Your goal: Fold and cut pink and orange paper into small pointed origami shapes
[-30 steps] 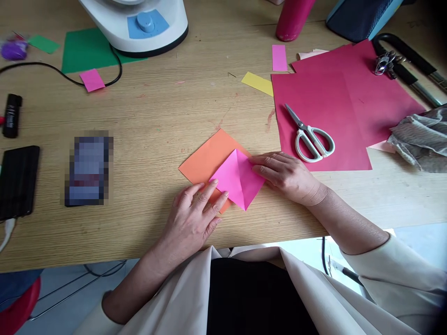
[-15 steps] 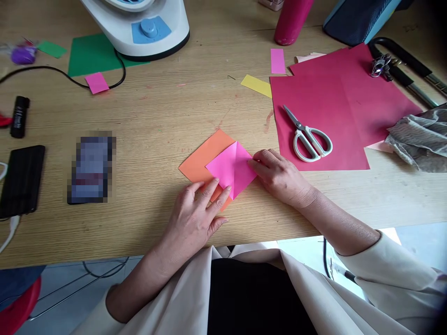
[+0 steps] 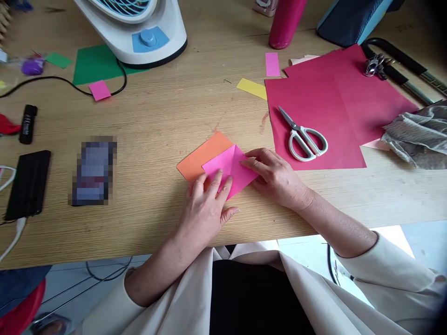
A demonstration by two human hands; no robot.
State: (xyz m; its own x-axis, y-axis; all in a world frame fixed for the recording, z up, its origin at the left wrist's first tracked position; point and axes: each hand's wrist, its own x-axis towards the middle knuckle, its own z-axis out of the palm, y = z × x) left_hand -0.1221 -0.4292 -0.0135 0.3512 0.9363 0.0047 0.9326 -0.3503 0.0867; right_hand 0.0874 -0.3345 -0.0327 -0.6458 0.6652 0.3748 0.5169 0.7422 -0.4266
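Note:
A creased pink square of paper point(image 3: 240, 177) lies turned cornerwise, partly over an orange sheet of paper point(image 3: 201, 156) on the table. My left hand point(image 3: 205, 209) rests on the pink paper's lower left part, fingers spread and holding nothing. At its right corner, my right hand point(image 3: 279, 179) pinches the pink paper between thumb and fingers. The left hand covers the lower part of the orange sheet. White-handled scissors point(image 3: 307, 143) lie to the right of my right hand, on red paper point(image 3: 335, 111).
A phone point(image 3: 93, 172) and a black power bank point(image 3: 28, 185) lie on the left. A white fan base point(image 3: 153, 44) stands at the back beside green paper point(image 3: 91, 65). A pink bottle point(image 3: 286, 23), yellow strip point(image 3: 252, 88), U-lock point(image 3: 398, 72) and grey cloth point(image 3: 417, 135) are farther right.
My left hand has slid slightly right and up over the pink paper, covering more of its lower corner. My right fingertips have moved slightly inward on it. The view has shifted a little.

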